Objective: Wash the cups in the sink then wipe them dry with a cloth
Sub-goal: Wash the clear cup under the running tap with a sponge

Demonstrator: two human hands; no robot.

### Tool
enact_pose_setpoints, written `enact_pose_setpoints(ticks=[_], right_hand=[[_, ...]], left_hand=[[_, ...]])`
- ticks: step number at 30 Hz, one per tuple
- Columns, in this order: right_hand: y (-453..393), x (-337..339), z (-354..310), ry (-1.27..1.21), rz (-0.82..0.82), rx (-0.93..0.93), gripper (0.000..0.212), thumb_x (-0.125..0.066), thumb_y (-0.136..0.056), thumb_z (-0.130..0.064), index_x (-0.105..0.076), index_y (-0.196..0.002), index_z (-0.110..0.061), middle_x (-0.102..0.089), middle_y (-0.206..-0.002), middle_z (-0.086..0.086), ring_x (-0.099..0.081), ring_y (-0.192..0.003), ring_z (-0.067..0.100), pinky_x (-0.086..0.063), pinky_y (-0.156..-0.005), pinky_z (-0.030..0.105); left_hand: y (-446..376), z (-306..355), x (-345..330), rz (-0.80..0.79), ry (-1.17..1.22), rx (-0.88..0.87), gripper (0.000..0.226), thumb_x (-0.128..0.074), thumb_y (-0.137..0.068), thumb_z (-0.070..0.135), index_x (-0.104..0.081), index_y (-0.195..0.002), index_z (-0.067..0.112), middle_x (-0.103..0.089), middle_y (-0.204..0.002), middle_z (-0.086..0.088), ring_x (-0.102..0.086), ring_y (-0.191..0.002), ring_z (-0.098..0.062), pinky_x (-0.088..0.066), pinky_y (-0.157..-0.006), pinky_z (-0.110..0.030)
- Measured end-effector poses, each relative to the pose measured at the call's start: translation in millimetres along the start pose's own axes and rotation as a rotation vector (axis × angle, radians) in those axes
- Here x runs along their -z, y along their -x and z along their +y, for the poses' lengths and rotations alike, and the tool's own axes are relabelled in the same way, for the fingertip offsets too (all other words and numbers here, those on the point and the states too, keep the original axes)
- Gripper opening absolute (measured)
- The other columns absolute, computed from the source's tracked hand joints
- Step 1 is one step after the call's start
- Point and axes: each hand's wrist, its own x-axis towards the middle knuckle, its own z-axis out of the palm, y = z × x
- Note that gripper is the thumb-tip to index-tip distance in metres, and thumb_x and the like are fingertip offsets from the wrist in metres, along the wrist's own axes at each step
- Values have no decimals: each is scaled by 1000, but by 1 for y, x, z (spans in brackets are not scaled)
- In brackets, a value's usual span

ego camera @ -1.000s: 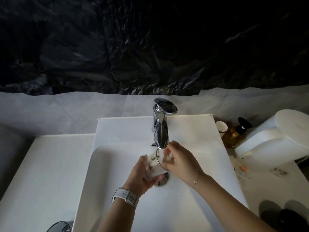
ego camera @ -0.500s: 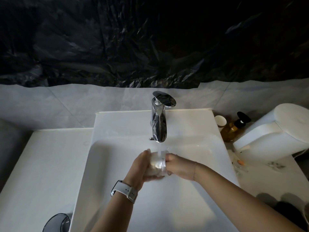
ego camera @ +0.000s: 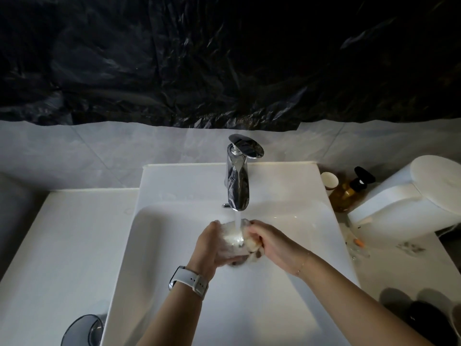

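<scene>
Cup (ego camera: 233, 242), clear glass, sits directly under the faucet (ego camera: 238, 186) stream over the sink (ego camera: 274, 308), lying between both grips: the left hand (ego camera: 212, 244) curls round its side, the right hand (ego camera: 272, 242) pinches its rim with a cloth-like wad, equally near.

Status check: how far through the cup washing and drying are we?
Nothing clearly looks finished. In hand: the left hand and right hand hold a clear cup under the faucet, whose water runs into it over the sink. Left: finishing this rinse, wiping dry; no cloth is visible. The grey cup on the counter looks untouched.
</scene>
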Motion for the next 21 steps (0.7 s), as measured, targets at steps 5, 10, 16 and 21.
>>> enact_pose_setpoints(ticks=[5,10,16,21], right_hand=[[6,-14,7,22,175,56,16,-48,-100,-19,-52,-86,-14,-45,-64,-10,-43,-53,3,-32,-53,22],[18,-11,13,305,118,177,11,-50,-99,-9,-60,-101,-6,-63,-87,-5,-60,-82,-8,-46,-75,11],[18,30,-10,593,308,115,16,-54,-97,-25,-59,-90,-12,-67,-90,5,-57,-74,11,-42,-65,16],[4,10,5,355,428,75,26,-52,-97,-31,-46,-120,-21,-58,-96,-3,-54,-89,14,-42,-78,21]], left_hand=[[7,-6,-5,69,34,20,38,-38,-95,33,-58,-108,3,-62,-92,-19,-68,-69,-33,-52,-46,-26],[7,-14,-2,-8,102,102,22,-43,-97,18,-56,-107,3,-60,-92,-15,-64,-84,-31,-61,-77,-43],[9,-24,4,-36,185,150,33,-43,-87,12,-68,-108,6,-68,-98,-14,-62,-104,-31,-56,-88,-43],[13,-22,2,-32,345,157,30,-43,-89,13,-59,-113,5,-66,-119,-23,-65,-110,-40,-59,-82,-44]])
